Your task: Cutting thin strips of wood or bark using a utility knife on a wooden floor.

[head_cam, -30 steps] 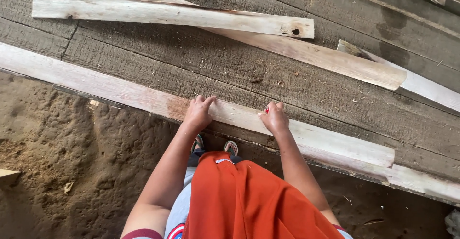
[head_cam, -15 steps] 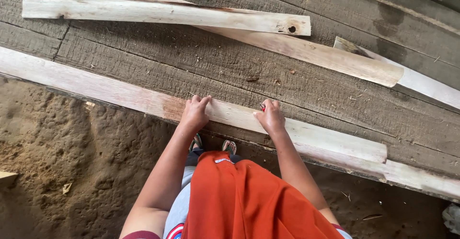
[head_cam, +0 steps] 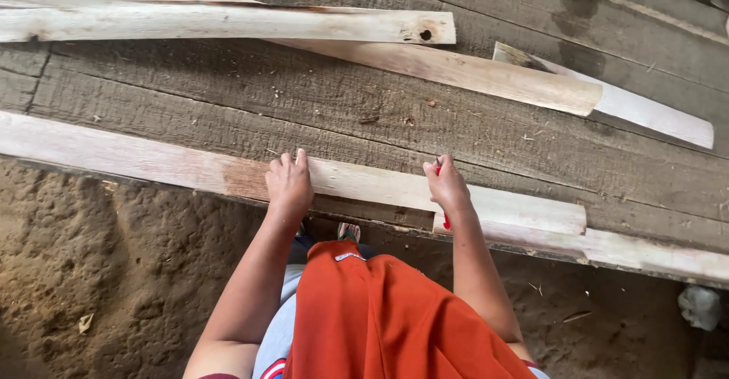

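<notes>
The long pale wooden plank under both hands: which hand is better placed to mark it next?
Probably the right hand: a small red object, perhaps a pencil, shows in its grip, and it rests on the long pale wooden plank. The left hand lies flat on the plank, holding nothing visible, and could steady it.

Two pale, rough-sawn wooden slats (head_cam: 228,23) are laid crossed on the far grey weathered planks (head_cam: 380,113); brown sandy ground (head_cam: 114,265) is seen nearer.

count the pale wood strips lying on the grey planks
5. One under both hands, one beneath it running right, one top left with a knot hole, one long diagonal under that, one whitish at right. More may lie out of frame.
</notes>
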